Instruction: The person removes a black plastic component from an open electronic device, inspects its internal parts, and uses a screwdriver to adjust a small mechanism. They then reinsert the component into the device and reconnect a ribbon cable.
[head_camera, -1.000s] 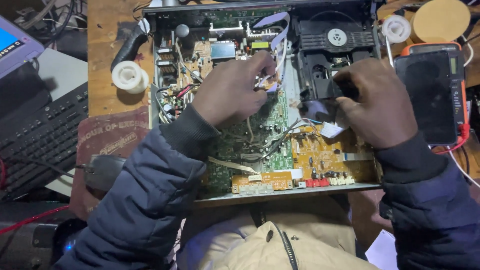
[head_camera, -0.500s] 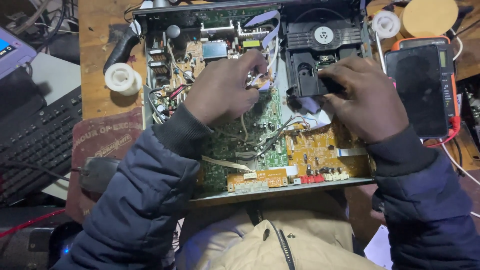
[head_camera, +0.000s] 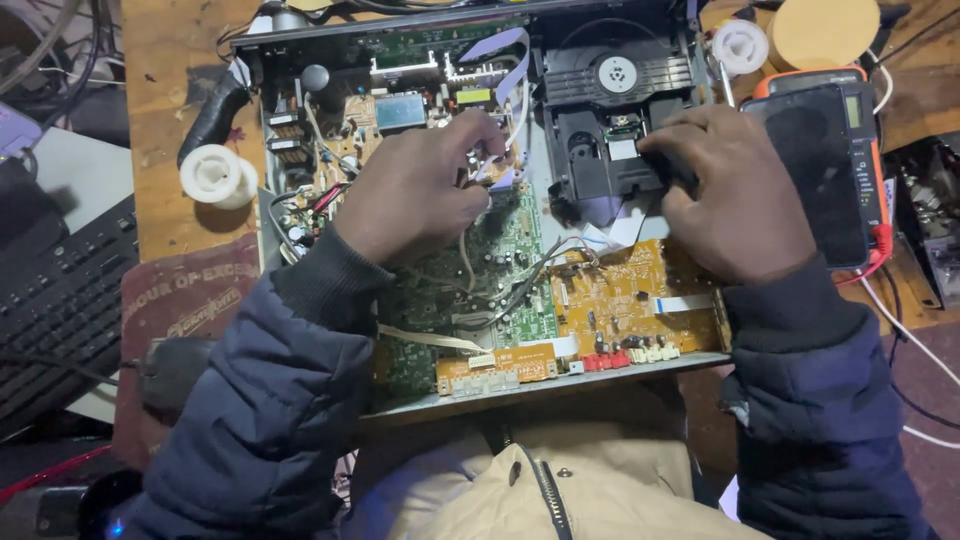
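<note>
fingers of the left hand (head_camera: 415, 195) pinch pale ribbon cables (head_camera: 500, 150) over the green circuit board (head_camera: 500, 270); the right hand (head_camera: 735, 195) grips the black disc drive (head_camera: 610, 90), fingertips hidden. orange multimeter (head_camera: 825, 165) sits right, white tape roll (head_camera: 215, 175) left.

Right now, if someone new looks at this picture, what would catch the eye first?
First the opened disc player, its green and orange circuit boards bare, filling the middle of the wooden bench. Over it the left hand pinches at the pale flat ribbon cables, and the right hand grips the black disc drive at the top right. An orange-edged multimeter lies at the far right.
</note>
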